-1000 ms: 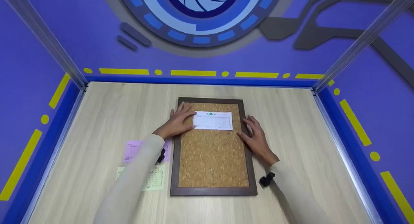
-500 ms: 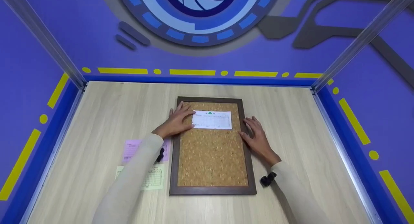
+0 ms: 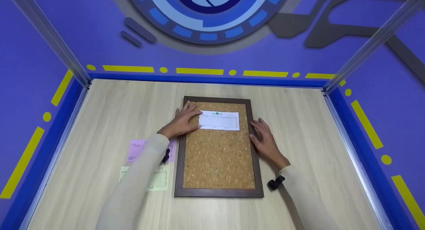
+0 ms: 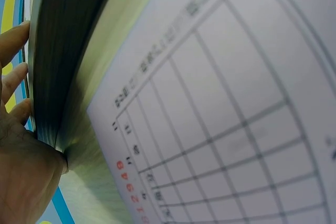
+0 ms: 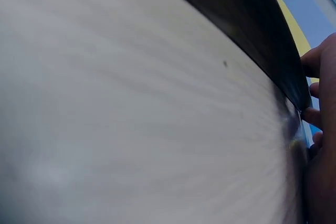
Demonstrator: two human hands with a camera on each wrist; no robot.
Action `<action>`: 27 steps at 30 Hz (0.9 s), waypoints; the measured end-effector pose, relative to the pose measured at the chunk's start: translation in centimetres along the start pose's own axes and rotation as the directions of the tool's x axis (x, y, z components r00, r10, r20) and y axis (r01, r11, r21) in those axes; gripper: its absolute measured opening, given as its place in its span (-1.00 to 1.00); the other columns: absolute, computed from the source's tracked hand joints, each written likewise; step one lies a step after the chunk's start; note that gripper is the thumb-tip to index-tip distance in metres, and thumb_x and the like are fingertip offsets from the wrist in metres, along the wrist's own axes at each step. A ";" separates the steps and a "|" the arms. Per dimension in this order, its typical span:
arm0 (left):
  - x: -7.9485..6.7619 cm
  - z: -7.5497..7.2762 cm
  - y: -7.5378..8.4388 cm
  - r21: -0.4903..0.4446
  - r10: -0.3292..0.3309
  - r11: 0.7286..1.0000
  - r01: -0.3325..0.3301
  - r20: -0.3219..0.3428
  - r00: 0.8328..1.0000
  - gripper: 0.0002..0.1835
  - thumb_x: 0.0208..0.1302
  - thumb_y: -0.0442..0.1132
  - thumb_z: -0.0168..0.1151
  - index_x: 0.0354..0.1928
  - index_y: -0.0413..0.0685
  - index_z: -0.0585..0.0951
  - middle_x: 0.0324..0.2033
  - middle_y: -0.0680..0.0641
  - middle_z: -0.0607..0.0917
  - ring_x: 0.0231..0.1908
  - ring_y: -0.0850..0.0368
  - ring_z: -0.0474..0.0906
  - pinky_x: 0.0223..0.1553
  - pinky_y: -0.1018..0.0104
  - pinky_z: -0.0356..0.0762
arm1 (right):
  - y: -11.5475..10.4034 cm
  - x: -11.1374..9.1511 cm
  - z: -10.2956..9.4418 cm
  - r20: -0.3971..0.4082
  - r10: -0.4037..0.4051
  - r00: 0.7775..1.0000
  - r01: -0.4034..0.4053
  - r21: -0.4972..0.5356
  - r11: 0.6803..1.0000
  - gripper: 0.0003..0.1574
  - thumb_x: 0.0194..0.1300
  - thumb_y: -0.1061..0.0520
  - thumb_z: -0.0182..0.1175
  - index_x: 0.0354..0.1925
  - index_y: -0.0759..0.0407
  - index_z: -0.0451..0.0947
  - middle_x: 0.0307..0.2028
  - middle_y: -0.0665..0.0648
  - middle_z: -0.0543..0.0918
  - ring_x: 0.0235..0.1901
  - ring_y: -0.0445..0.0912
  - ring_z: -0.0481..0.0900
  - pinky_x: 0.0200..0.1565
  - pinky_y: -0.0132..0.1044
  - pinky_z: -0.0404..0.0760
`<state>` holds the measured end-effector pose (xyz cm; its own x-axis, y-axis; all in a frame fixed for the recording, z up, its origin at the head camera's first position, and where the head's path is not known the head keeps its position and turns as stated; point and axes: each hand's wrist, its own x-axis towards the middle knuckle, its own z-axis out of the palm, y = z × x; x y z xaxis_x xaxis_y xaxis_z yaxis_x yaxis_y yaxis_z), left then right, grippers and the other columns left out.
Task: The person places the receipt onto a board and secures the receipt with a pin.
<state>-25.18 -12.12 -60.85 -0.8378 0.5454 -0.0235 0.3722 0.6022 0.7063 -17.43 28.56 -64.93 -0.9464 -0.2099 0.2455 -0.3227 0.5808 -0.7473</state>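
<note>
A cork board (image 3: 217, 160) with a dark brown frame lies flat on the table. On its upper part is a white printed slip (image 3: 219, 120) with a table grid and a small green mark. My left hand (image 3: 180, 124) reaches over the frame's left side, fingers spread; its thumb and a finger touch the slip's left edge. My right hand (image 3: 267, 143) rests against the frame's right side, holding nothing, fingers loosely bent. The right wrist view shows its fingertips by the dark frame edge (image 5: 247, 19). Left of the board, under my left forearm, lie a purple slip (image 3: 136, 150) and a pale green slip (image 3: 159, 180), both partly hidden.
The light wooden table (image 3: 298, 123) is enclosed by blue-purple panels with yellow marks. Metal posts (image 3: 375, 40) stand at the back corners. Small black wrist cameras (image 3: 275, 182) sit by my cuffs.
My right thumb has drawn back a little to the right, from the frame's inner edge onto the frame. The left hand and white slip stay in place; the head view has shifted slightly.
</note>
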 end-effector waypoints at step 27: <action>-0.1 -0.6 0.3 0.016 -0.046 0.999 0.045 0.034 0.998 -0.21 0.49 -0.02 0.36 0.68 -0.05 0.38 0.76 -0.19 0.05 0.76 -0.21 -0.36 0.65 -0.44 -0.42 | -0.5 0.0 0.7 -0.049 0.032 0.998 -0.035 -0.055 0.998 -0.37 0.55 0.25 0.28 0.50 0.37 0.48 0.54 0.46 0.41 0.61 0.37 0.23 0.59 0.34 0.19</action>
<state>-25.22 -12.30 -60.24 -0.8398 0.5369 -0.0800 0.3402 0.6354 0.6932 -17.22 27.71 -64.97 -0.9558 -0.1522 0.2517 -0.2900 0.6303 -0.7202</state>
